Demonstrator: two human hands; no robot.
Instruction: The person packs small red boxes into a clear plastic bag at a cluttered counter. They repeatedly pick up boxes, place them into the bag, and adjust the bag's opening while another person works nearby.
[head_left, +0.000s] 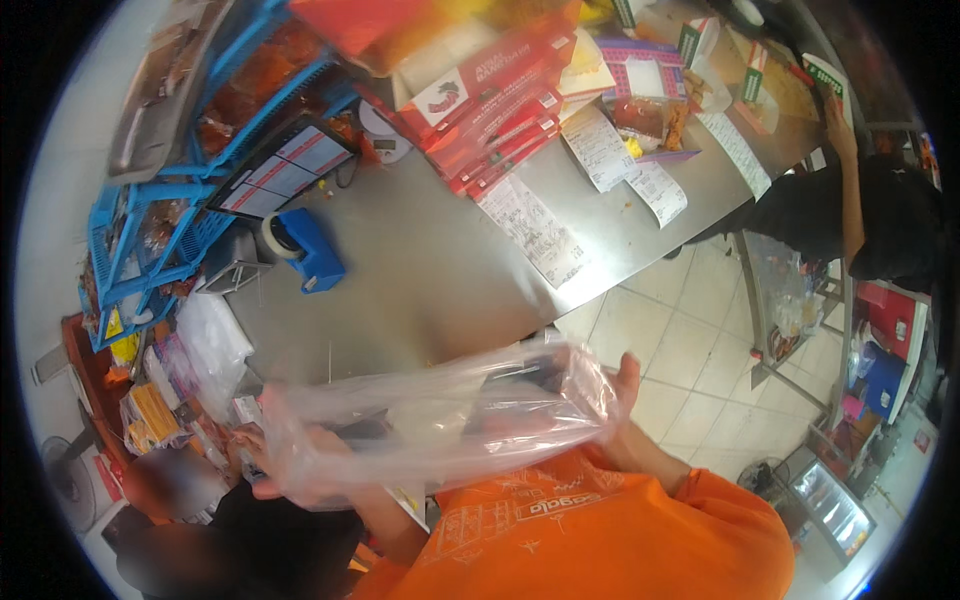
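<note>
A large clear plastic bag (450, 420) is stretched wide between my two hands, in front of my orange shirt. My left hand (319, 454) has hold of its left end and shows blurred through the film. At the other end, my right hand (624, 394) holds the bag, with one digit pointing up beside the gathered film. Reflections and folds partly hide the fingers of both hands. Beyond the bag is the near part of a stainless steel table (375, 292).
A blue tape dispenser (311, 251), stacked red boxes (480, 120) and printed receipts (536, 229) are on the table. Blue plastic racks (150, 232) stand left. One person in black (285, 540) is close at my left; another (832, 202) reaches across the far right end.
</note>
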